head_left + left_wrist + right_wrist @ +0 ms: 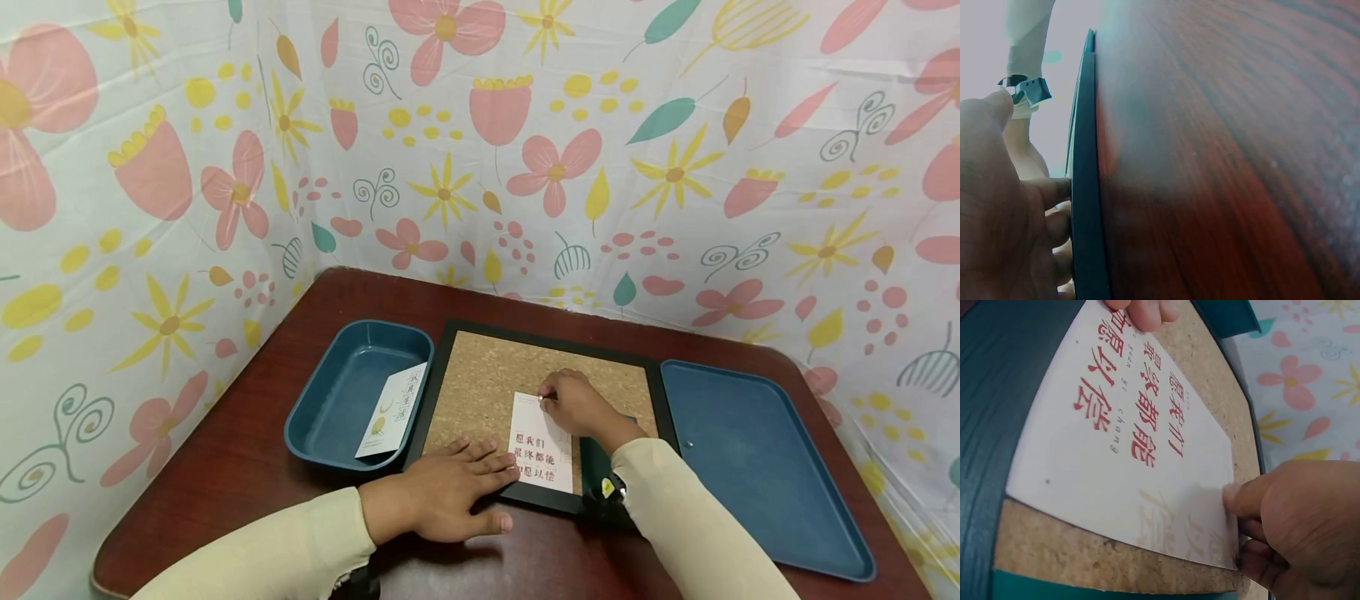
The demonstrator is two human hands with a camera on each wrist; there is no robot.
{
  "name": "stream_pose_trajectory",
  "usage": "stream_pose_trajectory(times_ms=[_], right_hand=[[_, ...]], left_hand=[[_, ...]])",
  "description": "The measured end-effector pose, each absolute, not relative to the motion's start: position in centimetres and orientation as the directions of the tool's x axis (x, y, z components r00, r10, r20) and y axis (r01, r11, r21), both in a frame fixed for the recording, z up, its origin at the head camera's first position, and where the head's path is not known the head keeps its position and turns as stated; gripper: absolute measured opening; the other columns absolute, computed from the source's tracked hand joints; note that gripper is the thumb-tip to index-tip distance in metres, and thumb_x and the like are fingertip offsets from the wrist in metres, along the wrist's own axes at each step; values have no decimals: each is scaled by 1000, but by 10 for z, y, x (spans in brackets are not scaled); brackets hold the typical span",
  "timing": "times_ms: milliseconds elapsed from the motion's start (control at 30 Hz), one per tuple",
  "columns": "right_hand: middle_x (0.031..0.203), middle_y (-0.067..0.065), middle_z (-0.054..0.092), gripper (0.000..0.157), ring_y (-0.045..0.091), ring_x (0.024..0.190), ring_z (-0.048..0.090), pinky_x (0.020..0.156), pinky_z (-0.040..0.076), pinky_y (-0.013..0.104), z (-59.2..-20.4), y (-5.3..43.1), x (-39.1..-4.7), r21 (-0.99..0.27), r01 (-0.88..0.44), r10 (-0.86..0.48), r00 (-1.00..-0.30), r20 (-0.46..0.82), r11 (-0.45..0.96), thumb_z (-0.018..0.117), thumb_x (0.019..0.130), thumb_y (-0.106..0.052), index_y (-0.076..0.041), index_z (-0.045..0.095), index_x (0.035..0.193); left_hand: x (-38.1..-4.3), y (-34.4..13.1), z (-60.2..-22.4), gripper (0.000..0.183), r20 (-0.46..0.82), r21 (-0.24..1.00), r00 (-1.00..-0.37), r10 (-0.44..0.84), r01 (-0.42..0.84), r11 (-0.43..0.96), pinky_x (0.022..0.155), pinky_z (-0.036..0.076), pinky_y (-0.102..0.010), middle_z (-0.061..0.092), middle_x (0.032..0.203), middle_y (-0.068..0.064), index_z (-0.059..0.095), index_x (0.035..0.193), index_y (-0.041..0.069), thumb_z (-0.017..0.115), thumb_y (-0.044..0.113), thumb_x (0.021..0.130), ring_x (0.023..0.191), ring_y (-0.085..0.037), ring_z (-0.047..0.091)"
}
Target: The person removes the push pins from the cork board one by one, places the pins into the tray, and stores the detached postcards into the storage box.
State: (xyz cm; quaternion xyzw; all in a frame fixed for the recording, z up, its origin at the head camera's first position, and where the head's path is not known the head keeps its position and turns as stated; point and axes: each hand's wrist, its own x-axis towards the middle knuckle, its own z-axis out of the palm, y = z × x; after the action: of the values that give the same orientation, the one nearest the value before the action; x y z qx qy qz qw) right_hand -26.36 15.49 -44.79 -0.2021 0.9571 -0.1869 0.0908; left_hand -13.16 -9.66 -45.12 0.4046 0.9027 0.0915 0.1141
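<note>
A white card (pixel 534 429) with red Chinese characters lies on a cork board (pixel 480 375) with a black frame. My right hand (pixel 579 406) is at the card's far edge. In the right wrist view, the thumb of that hand (pixel 1310 519) touches the card (pixel 1129 444) and its fingers curl at the corner, pinching the edge. Something small and dark shows at that corner, too small to name. My left hand (pixel 450 490) lies flat across the near frame, fingers spread, fingertips touching the card's near left side. The left wrist view shows this hand (pixel 1004 206) against the frame edge (pixel 1085 187).
Left of the board stands a deep blue tray (pixel 318 408) holding another white card (pixel 393 410). A shallow blue tray (pixel 757 458) lies to the right, with a tiny shiny spot in it. A dark green piece (pixel 595 462) is partly under my right forearm. Patterned curtains hang behind.
</note>
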Motion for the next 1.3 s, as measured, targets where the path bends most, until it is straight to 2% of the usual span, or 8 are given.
stream_pose_trajectory(times_ms=[367,533,667,967,1067,1300], right_hand=[[103,5,62,9,27,103,59,88,50,46,-449,152,-262,-373,-326,-377,-923,-72,869,64,104,-18,-11,70,104],[97,5,63,10,20,85,59,75,52,40,-450,154,-263,-414,-314,-368,-928,-57,855,61,105,-16,-7,66,104],[91,5,62,9,18,74,55,66,49,35,-450,154,-263,-439,-297,-351,-935,-45,848,61,105,-14,-5,63,104],[91,0,66,7,15,72,57,63,48,34,-451,163,-258,-488,-294,-328,-945,16,822,66,102,-13,-12,73,104],[96,0,69,10,14,76,60,65,50,34,-452,168,-257,-490,-293,-309,-950,50,821,66,102,-14,-14,76,106],[103,4,70,13,20,88,67,71,55,38,-452,177,-253,-500,-319,-310,-945,102,806,63,104,-15,-11,74,110]], left_hand=[[-133,-96,-451,77,-147,279,-640,754,705,653,124,13,-47,26,167,9,33,162,28,17,73,102,155,-20,16],[-134,-96,-452,80,-161,274,-645,747,698,661,125,12,-46,25,167,10,32,162,29,15,75,100,155,-19,15],[-134,-96,-452,80,-163,268,-647,745,697,665,125,12,-46,25,167,10,32,163,30,14,76,100,155,-18,15],[-134,-97,-452,79,-159,275,-643,749,700,660,125,13,-47,25,167,10,31,163,29,15,75,101,155,-19,15],[-135,-97,-451,79,-163,280,-642,749,698,659,125,12,-47,24,167,10,31,163,29,15,75,100,155,-18,14],[-135,-97,-452,78,-160,281,-648,745,693,664,125,13,-46,25,167,10,31,163,31,16,75,100,155,-18,14]])
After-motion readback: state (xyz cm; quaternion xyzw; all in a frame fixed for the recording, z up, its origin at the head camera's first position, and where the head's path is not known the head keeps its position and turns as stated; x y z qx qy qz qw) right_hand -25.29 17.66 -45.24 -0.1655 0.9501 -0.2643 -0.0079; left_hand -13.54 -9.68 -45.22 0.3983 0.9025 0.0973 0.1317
